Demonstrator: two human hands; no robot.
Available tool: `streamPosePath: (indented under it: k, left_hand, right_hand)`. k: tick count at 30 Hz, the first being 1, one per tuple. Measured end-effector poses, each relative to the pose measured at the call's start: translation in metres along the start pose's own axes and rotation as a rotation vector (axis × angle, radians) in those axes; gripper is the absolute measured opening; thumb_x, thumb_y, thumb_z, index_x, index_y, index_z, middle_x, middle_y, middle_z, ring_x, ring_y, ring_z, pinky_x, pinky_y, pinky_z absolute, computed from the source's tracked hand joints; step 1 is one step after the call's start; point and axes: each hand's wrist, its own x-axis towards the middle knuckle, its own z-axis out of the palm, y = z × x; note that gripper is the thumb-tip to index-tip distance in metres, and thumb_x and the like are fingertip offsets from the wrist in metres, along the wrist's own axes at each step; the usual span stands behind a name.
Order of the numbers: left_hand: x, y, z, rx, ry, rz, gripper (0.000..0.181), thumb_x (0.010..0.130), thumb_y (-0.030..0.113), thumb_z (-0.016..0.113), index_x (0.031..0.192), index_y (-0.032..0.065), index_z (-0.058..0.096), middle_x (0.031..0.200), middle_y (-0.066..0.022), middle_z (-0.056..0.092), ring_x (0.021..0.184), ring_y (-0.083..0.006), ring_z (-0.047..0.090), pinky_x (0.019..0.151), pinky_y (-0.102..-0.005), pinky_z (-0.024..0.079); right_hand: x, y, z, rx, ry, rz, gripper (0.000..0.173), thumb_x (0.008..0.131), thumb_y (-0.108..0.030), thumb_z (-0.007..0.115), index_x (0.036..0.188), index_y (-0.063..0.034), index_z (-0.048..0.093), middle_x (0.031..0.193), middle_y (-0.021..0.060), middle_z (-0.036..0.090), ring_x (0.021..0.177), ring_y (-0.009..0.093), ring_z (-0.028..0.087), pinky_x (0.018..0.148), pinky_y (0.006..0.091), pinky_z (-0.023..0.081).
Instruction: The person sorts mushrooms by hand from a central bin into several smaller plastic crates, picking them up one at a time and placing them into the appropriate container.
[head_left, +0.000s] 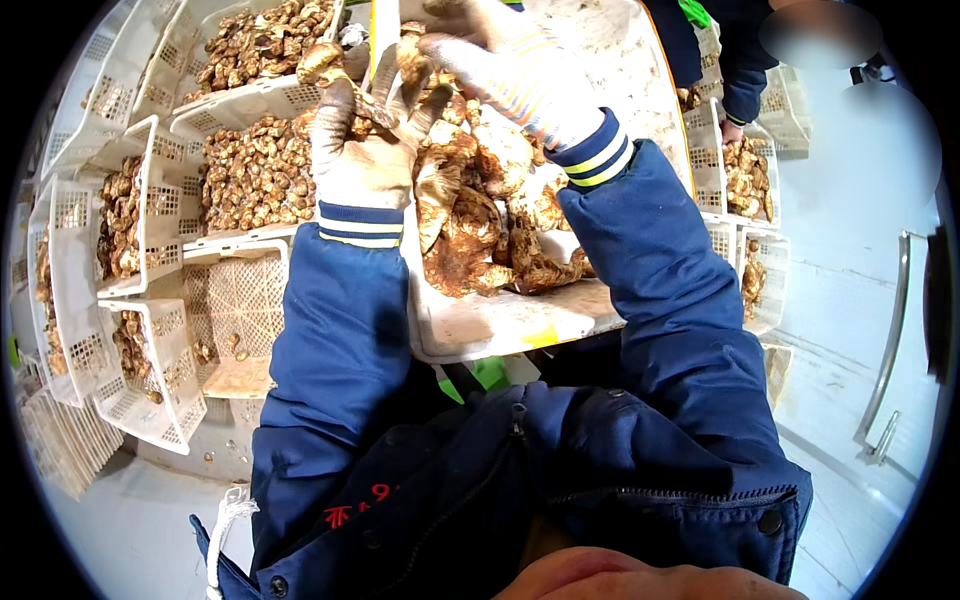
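Observation:
My left hand, in a soiled pale glove, is palm up and holds a brown-capped mushroom, its stem lying across the fingers. Another mushroom is at the fingertips; whether the hand grips it is unclear. My right hand, in a striped knit glove, is blurred above a white box. Its fingers point left and look apart, with nothing plainly between them. Inside the box, below both hands, lie large brown-and-white mushrooms, partly covered by the gloves and right sleeve.
White perforated crates stand to the left; one holds many small mushrooms, another larger ones. A crate at lower left has a few pieces. To the right, another person's hand touches a crate of mushrooms.

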Motion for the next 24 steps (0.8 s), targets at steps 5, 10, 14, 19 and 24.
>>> streamPosePath:
  k: [5, 10, 14, 19, 24]
  left_hand:
    - [0.008, 0.033, -0.021, -0.072, 0.104, 0.115, 0.03, 0.082, 0.019, 0.058, 0.109, 0.0052, 0.059, 0.104, -0.0203, 0.059, 0.093, -0.0333, 0.059, 0.077, -0.0426, 0.053]
    - [0.015, 0.052, -0.033, 0.052, 0.221, 0.172, 0.028, 0.08, 0.02, 0.061, 0.102, 0.0032, 0.059, 0.087, -0.0116, 0.061, 0.075, -0.0253, 0.058, 0.055, -0.0277, 0.046]
    - [0.014, 0.048, -0.036, 0.116, 0.217, 0.179, 0.031, 0.08, 0.022, 0.061, 0.104, 0.0018, 0.058, 0.086, -0.0129, 0.061, 0.075, -0.0246, 0.056, 0.059, -0.0287, 0.046]
    - [0.011, 0.049, -0.023, 0.043, 0.347, 0.168, 0.025, 0.082, 0.015, 0.059, 0.104, 0.0019, 0.056, 0.09, -0.0124, 0.058, 0.077, -0.0218, 0.057, 0.065, -0.0308, 0.05]
    - [0.013, 0.05, -0.031, 0.096, 0.321, 0.169, 0.029, 0.081, 0.02, 0.06, 0.104, 0.0019, 0.059, 0.098, -0.015, 0.061, 0.086, -0.0267, 0.058, 0.076, -0.0376, 0.05]
  right_hand:
    - [0.03, 0.083, 0.019, 0.307, 0.049, 0.367, 0.04, 0.084, -0.019, 0.052, 0.121, -0.0048, 0.049, 0.109, 0.0217, 0.057, 0.1, 0.032, 0.056, 0.086, 0.0354, 0.043]
    - [0.071, 0.105, 0.08, -0.661, -0.257, -0.01, 0.033, 0.079, -0.018, 0.052, 0.109, -0.007, 0.058, 0.098, 0.0154, 0.063, 0.092, 0.027, 0.061, 0.079, 0.0367, 0.048]
    - [0.107, 0.178, 0.131, -0.951, -0.396, 0.031, 0.034, 0.078, -0.021, 0.056, 0.108, -0.0076, 0.061, 0.111, 0.0151, 0.059, 0.104, 0.027, 0.057, 0.089, 0.04, 0.044]
    - [0.127, 0.218, 0.144, -1.03, -0.583, 0.131, 0.033, 0.084, -0.024, 0.053, 0.114, -0.0118, 0.059, 0.119, 0.0089, 0.056, 0.115, 0.026, 0.049, 0.093, 0.0465, 0.041]
    - [0.124, 0.192, 0.138, -1.078, -0.605, 0.05, 0.039, 0.086, -0.024, 0.05, 0.124, -0.0167, 0.05, 0.127, 0.0092, 0.049, 0.117, 0.027, 0.048, 0.094, 0.0427, 0.042]
